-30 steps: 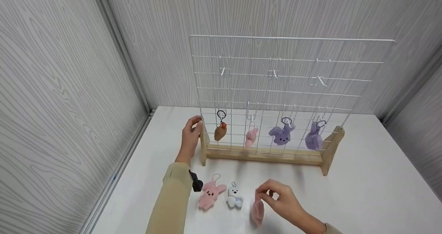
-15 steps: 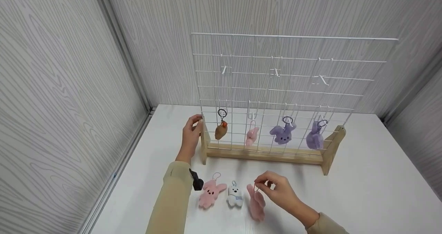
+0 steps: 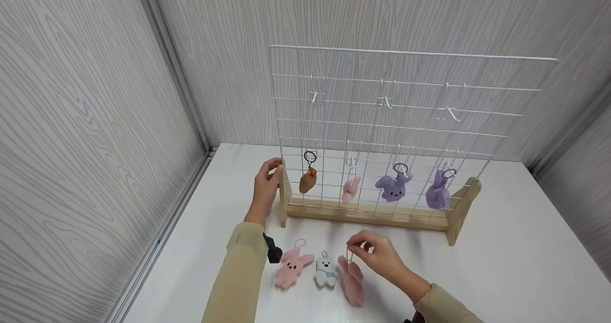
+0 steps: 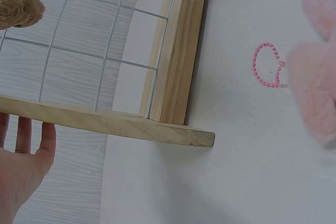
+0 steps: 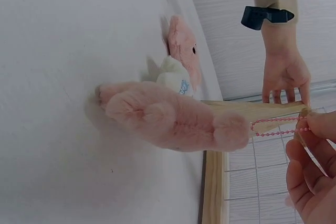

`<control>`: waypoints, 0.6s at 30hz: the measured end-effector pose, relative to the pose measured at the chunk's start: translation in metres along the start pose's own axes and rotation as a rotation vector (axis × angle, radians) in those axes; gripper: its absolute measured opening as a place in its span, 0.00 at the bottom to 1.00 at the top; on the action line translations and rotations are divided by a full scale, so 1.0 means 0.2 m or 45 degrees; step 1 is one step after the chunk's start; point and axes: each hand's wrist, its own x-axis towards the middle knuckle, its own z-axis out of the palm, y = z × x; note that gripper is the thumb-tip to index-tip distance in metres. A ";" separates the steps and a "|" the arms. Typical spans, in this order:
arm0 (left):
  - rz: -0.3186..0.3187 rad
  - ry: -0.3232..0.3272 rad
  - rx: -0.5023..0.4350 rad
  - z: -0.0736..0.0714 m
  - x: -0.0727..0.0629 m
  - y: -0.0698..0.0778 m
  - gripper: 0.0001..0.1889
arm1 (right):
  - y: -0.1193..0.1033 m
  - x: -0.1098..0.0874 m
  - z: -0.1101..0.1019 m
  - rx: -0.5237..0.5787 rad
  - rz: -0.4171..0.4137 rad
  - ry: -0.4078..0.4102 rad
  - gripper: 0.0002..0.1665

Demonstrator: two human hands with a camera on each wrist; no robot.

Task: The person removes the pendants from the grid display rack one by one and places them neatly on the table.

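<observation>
My left hand [image 3: 266,184] holds the upper end of the left wooden upright of a wire-grid display rack [image 3: 367,214]. In the left wrist view, its fingertips meet the upright's outer side [image 4: 121,126]. Between thumb and fingers, my right hand [image 3: 377,254] pinches the pink bead-chain loop [image 5: 278,125] of a pink plush keychain [image 3: 352,282]. That plush hangs upright, edge-on in the head view, low over the white table. To its left lie a white bear plush keychain [image 3: 326,271] with a blue loop and a pink bunny keychain [image 3: 290,268], both face up.
Lower hooks bear a brown plush [image 3: 308,182], a small pink plush [image 3: 351,189] and two purple ones, a bunny [image 3: 394,188] facing forward and another [image 3: 437,195] sideways. Above them, three hooks [image 3: 386,102] hold nothing. Grey wood-grain panels [image 3: 238,89] enclose the white table.
My right hand has moved up and slightly left, drawing the pink plush more upright by its loop. The left hand stays at the upright.
</observation>
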 end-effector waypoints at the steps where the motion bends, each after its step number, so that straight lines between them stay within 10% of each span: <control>1: 0.000 -0.003 0.000 0.00 0.00 0.00 0.15 | 0.01 0.00 0.00 -0.001 0.009 0.000 0.09; 18: 0.020 0.008 0.024 0.00 0.00 0.00 0.18 | 0.14 0.06 0.04 0.064 0.047 -0.027 0.07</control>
